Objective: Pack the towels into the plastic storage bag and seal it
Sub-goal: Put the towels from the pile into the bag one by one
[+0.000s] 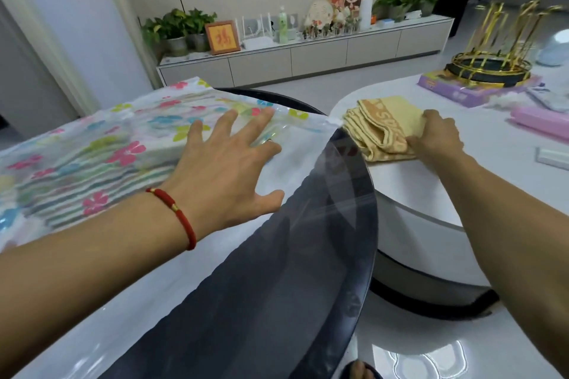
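Observation:
A flower-printed plastic storage bag (101,144) lies flat on the dark glass table (277,286) at the left. Striped towels show through its plastic. My left hand (228,169), fingers spread, hovers over or rests on the bag's right part near its opening. A folded yellow towel (381,129) with an orange patterned border sits on the white round table (431,181) to the right. My right hand (437,138) grips that towel at its right side.
On the white table behind the towel stand a gold wire rack (492,49) on a purple box (471,89), a pink case (542,123) and a small white item (551,157). A low TV cabinet (308,58) with plants lines the far wall.

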A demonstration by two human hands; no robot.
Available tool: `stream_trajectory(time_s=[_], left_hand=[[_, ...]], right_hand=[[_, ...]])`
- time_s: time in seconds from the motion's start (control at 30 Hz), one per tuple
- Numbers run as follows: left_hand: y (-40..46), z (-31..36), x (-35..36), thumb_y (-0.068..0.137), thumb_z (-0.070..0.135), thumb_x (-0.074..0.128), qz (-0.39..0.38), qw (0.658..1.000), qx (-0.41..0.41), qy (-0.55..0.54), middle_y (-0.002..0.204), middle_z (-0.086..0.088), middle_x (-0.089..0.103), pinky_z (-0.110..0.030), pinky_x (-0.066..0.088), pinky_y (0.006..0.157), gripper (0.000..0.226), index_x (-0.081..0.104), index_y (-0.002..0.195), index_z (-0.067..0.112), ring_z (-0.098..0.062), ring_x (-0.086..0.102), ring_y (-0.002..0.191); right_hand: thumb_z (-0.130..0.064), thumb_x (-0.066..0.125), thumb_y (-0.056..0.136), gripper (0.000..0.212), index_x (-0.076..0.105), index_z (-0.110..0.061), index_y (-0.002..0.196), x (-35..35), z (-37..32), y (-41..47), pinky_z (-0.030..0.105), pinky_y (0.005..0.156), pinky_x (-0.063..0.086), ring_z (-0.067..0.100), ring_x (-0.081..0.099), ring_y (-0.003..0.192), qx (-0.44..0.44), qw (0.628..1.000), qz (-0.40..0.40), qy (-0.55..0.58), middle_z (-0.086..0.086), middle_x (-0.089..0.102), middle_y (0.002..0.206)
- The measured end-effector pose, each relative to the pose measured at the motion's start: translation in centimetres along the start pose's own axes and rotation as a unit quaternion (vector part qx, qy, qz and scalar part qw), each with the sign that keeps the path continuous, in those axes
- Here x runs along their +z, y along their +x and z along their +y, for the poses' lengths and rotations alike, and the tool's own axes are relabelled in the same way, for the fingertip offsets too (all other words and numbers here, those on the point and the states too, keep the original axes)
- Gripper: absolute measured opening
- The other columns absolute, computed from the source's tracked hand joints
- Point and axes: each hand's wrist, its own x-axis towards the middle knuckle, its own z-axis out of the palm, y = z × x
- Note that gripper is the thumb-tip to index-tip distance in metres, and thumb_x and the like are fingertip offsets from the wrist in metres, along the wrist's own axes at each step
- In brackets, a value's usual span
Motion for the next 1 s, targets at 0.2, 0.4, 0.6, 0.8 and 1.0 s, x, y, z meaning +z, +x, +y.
stream_trajectory(time_s=[0.2, 0.4, 0.6, 0.8, 1.0], left_hand=[[-2.1, -0.3, -0.4, 0.076, 0.075, 0.045, -0.004, 1.0, -0.012, 0.022, 0.166, 0.005, 0.0, -0.068, 0.026, 0.109, 0.073, 0.037, 0.142, 0.045, -0.038, 0.015, 0.147], [-7.2, -2.5, -1.2, 0.079, 0.064, 0.055, -0.046, 0.995, -0.01, 0.092, 0.165, -0.002, 0.006, -0.073, 0.026, 0.104, 0.064, 0.041, 0.139, 0.046, -0.045, 0.015, 0.143], [-11.9, -4.7, -3.3, 0.083, 0.056, 0.053, -0.072, 0.995, -0.045, 0.061, 0.163, 0.005, 0.013, -0.075, 0.03, 0.099, 0.06, 0.042, 0.139, 0.035, -0.043, 0.024, 0.138], [-11.8, -8.3, -8.5, 0.083, 0.049, 0.061, -0.099, 0.988, -0.096, -0.065, 0.165, 0.015, 0.009, -0.075, 0.03, 0.101, 0.073, 0.034, 0.149, 0.034, -0.034, 0.029, 0.14], [-10.8, -10.9, -13.7, 0.095, 0.05, 0.049, -0.075, 0.986, -0.086, -0.125, 0.165, 0.01, 0.015, -0.047, 0.026, 0.112, 0.068, 0.029, 0.155, 0.026, -0.027, 0.028, 0.145]], right_hand=[[-0.004, 0.073, 0.082, 0.024, 0.056, 0.001, 0.098, -3.1, 1.3, -3.5, 0.033, 0.054, 0.05, 0.035, 0.061, 0.082, 0.112, 0.976, -0.067, 0.174, 0.022, 0.056, 0.1], [0.011, 0.056, 0.078, 0.074, 0.036, -0.025, 0.139, -7.8, 4.7, -10.8, 0.028, 0.043, 0.04, 0.024, 0.049, 0.069, 0.154, 0.886, -0.154, 0.41, 0.016, 0.053, 0.112], [0.006, 0.047, 0.062, 0.077, 0.073, -0.03, 0.125, -13.5, 4.2, -19.3, 0.03, 0.057, 0.053, 0.028, 0.059, 0.091, 0.052, 0.85, -0.329, 0.407, 0.021, 0.051, 0.15], [-0.004, 0.053, 0.059, 0.074, 0.073, -0.019, 0.128, -16.1, -1.9, -28.3, 0.032, 0.068, 0.052, 0.036, 0.056, 0.105, -0.031, 0.785, -0.449, 0.426, 0.018, 0.064, 0.141], [-0.01, 0.054, 0.07, 0.064, 0.072, -0.02, 0.131, -11.0, -12.5, -33.5, 0.033, 0.077, 0.059, 0.027, 0.071, 0.1, -0.095, 0.709, -0.558, 0.421, 0.01, 0.073, 0.127]])
